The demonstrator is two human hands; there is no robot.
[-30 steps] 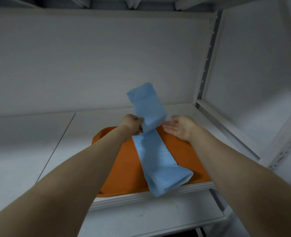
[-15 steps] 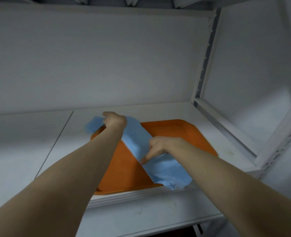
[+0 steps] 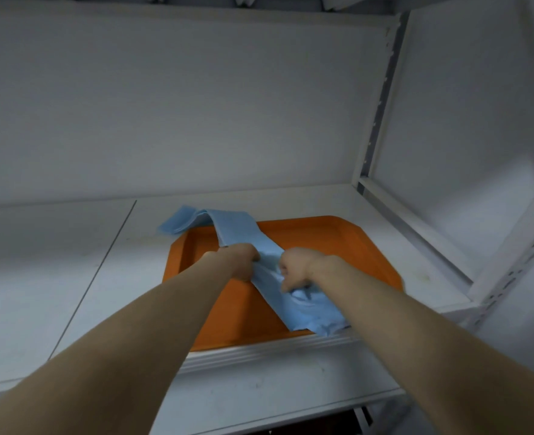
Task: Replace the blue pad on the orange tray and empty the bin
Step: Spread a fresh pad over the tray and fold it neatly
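Note:
An orange tray [image 3: 337,243] lies on the white shelf. A folded blue pad [image 3: 237,230] stretches diagonally across it, from beyond the tray's far left corner to its near right edge. My left hand [image 3: 239,262] grips the pad's left edge near the tray's middle. My right hand [image 3: 295,268] is curled into the pad just to the right, bunching the fabric under it. The pad's near end is creased and hangs over the tray's front rim. No bin is in view.
The white shelf [image 3: 71,277] runs left of the tray, with a seam line in it. A back wall stands behind. A perforated white upright [image 3: 381,98] and a side rail close off the right. A metal lip [image 3: 259,350] runs along the shelf front.
The pad was held up above the tray; now it lies across the tray. My left hand came back from the far left corner to the middle, and both hands now grip it close together.

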